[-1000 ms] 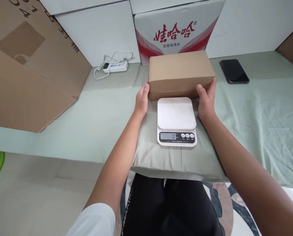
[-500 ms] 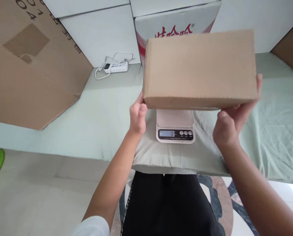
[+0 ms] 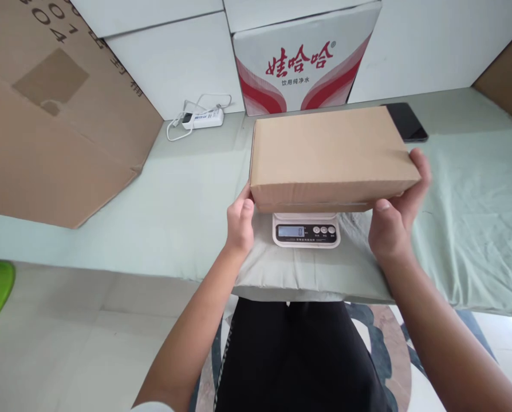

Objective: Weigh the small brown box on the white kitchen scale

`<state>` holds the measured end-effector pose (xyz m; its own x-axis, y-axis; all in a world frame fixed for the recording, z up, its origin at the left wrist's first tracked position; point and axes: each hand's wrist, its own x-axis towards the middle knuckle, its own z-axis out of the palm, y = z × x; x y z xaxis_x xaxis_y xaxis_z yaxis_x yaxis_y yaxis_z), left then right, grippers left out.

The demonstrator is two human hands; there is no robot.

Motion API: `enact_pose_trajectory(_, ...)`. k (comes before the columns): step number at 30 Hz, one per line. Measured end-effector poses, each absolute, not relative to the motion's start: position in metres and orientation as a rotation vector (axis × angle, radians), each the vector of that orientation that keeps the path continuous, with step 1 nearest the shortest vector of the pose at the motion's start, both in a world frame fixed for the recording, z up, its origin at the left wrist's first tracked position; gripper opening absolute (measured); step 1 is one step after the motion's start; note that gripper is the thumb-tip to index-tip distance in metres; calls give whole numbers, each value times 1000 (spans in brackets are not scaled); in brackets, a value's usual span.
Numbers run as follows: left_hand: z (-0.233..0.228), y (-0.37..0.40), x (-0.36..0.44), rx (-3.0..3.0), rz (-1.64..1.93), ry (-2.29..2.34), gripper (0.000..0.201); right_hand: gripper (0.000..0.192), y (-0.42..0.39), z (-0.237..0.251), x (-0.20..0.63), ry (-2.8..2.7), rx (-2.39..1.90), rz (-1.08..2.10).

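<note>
A plain brown cardboard box (image 3: 329, 151) is held between both hands over a white digital kitchen scale (image 3: 306, 243). My left hand (image 3: 241, 226) grips the box's near left corner, thumb showing at the front and the other fingers partly hidden behind it. At the right end, my right hand (image 3: 396, 214) has its thumb at the lower front edge and its fingers around the near right corner. The box covers most of the scale's platform; the display reads 0. Whether box and platform touch, I cannot tell.
A black phone (image 3: 406, 122) lies behind the box on the right. A white power bank with a cable (image 3: 203, 118) is at the back left. A white carton with red lettering (image 3: 303, 68) stands behind, and a large cardboard box (image 3: 67, 149) takes up the left.
Both hands have lowered the box toward the scale, its top tilting flatter. The red lettering on the carton and the black phone behind it have come into view. The display still shows 0.
</note>
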<state>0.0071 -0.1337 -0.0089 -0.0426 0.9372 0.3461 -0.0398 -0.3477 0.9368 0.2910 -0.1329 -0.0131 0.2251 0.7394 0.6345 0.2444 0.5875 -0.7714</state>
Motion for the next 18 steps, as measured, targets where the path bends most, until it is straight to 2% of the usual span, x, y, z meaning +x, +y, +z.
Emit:
enact_pose_trajectory(6, -14, -127, -2, 1193, 1700, 1060, 74, 80, -150, -2, 305, -1131, -977, 490)
enact_pose_trajectory(11, -14, -104, -18, 1031, 1729, 1154, 81, 61, -165, 21, 324, -900, -1065, 533)
enact_pose_trajectory(15, -8, -56, -30, 996, 1602, 1141, 93, 32, -115, 23, 331, -633, -1111, 650)
enact_pose_trajectory(18, -8, -21, -33, 983, 1654, 1156, 90, 25, -62, 9, 332, -681, -1174, 703)
